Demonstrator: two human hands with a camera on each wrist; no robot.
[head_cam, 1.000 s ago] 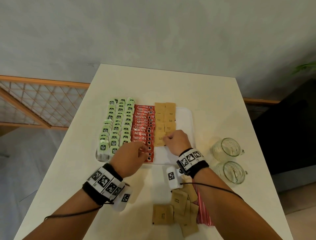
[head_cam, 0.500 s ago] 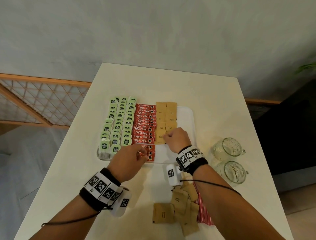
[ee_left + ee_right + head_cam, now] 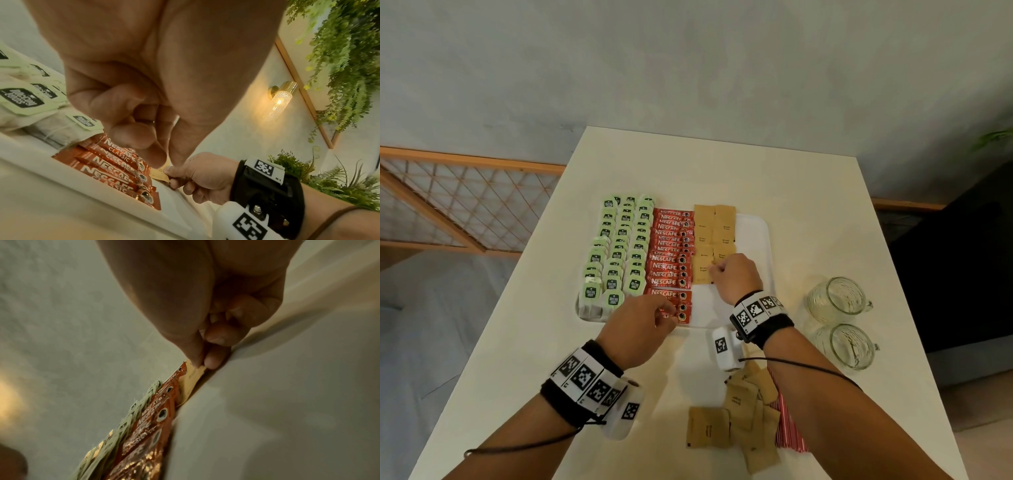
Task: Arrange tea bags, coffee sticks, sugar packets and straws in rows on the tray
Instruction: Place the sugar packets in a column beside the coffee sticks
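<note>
tea bags [image 3: 619, 253] green | coffee sticks [image 3: 671, 260] red | sugar packets [image 3: 714, 236] brown | tray [image 3: 755, 240] white

The left hand [image 3: 634, 329] has slid slightly toward the near edge of the tray [image 3: 756, 240], its fingers [image 3: 666, 317] now at the nearest coffee sticks [image 3: 675, 305]. The right hand [image 3: 736, 277] has barely shifted along the sugar packets [image 3: 703, 270].

On the tray [image 3: 758, 236], coffee sticks [image 3: 671, 253] lie between tea bags [image 3: 619, 253] and sugar packets [image 3: 714, 236].

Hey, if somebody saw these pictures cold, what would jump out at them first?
Probably the white rectangular tray mid-table, striped with rows of pale green tea bags, red Nescafe coffee sticks and brown paper sugar packets. Next, the right hand pinching one sugar packet at the rows' near end. Then the loose pile of brown packets at the table's near edge.
</note>
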